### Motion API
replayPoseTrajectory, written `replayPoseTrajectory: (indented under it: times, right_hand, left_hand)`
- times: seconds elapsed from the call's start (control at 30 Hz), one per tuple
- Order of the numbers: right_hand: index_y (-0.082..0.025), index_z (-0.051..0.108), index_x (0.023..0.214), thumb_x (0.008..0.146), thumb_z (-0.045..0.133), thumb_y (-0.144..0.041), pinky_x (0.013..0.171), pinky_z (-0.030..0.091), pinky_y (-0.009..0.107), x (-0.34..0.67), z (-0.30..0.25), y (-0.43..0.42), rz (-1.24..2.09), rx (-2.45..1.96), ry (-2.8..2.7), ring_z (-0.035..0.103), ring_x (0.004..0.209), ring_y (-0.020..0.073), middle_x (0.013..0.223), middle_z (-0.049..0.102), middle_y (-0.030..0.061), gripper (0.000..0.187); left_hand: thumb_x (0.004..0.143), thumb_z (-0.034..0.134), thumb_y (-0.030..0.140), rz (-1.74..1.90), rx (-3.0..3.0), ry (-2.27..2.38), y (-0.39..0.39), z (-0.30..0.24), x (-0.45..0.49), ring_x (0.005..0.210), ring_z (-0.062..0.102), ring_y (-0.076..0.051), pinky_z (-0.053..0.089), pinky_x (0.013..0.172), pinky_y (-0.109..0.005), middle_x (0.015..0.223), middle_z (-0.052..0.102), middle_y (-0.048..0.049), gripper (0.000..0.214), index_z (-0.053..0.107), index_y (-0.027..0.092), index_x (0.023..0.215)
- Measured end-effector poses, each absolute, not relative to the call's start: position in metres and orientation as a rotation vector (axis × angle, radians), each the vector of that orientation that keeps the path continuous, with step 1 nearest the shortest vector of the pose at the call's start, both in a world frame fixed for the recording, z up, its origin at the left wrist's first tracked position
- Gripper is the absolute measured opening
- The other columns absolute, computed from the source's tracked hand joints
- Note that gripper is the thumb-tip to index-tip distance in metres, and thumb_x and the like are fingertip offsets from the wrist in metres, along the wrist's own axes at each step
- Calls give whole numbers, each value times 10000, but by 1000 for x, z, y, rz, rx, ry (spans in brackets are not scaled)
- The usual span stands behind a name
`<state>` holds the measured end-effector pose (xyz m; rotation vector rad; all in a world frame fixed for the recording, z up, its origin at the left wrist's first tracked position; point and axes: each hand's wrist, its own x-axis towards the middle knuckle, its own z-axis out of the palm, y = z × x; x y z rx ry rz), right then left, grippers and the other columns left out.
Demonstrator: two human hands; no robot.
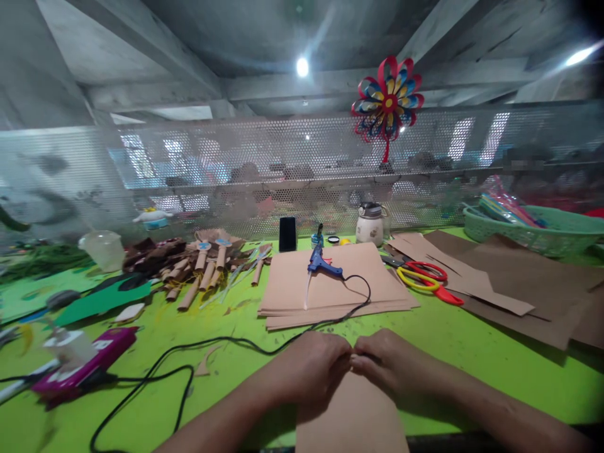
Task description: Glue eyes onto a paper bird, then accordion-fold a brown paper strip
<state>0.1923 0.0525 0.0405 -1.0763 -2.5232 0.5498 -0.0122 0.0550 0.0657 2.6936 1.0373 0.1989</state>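
A sheet of brown kraft paper [352, 418] lies at the table's front edge, its far end under my hands. My left hand [318, 368] is closed on that far end, fingers curled. Against it, thumbs nearly touching, my right hand [387, 365] is closed on the same end; the fingertips are partly hidden. Just beyond them sits a stack of brown kraft paper [287, 286]. On the stack rests a blue glue gun [323, 263] with a white glue stick [306, 290] out of its back and a black cord [236, 340] running left.
Scissors with red and yellow handles [425, 277] lie right of the stack, by loose brown sheets [528, 283] and a green basket [561, 223]. Rolled paper pieces [202, 270] are heaped left. A purple power strip [108, 355] sits front left. A phone [287, 234] and bottle [370, 225] stand behind.
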Motion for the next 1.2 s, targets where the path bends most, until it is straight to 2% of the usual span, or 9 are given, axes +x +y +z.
replayPoseTrajectory:
  times: [0.23,0.4,0.7,1.1,1.2]
  right_hand:
    - [-165,585,751,945,352,-444,568,270,238,193,46,49,562,-1124,-2453,468,610,108,677,595,12,413]
    - [-161,617,773,934,387,-404,565,277,235,197,48,52,608,-1183,-2422,473,622,114,695,601,18,372]
    - [-138,576,676,904,447,-378,503,251,218,199,48,57,858,-1111,-2339,409,561,88,581,458,-24,355]
    - [-138,614,820,898,436,-425,562,322,232,214,52,63,1089,-1089,-2216,451,658,122,719,533,13,347]
    - [-137,612,826,868,488,-442,555,324,239,218,50,66,1188,-1122,-2066,454,627,118,700,540,13,331]
  left_hand:
    - [900,406,405,215,2675,1140,56,71,-14,585,507,-141,254,517,-259,693,626,-51,352,626,168,761]
    - [904,400,389,145,2578,1098,65,78,-27,607,518,-134,274,522,-239,723,640,-41,339,648,174,818]
    - [853,465,360,96,2547,1027,72,82,-35,569,480,-120,272,506,-227,683,628,-22,272,679,192,849]
    - [829,484,378,145,2407,1037,88,82,-48,576,464,-104,295,509,-210,643,592,10,285,685,175,817]
    - [823,491,386,146,2323,1054,89,83,-49,579,481,-106,308,506,-203,640,601,5,292,689,170,821]
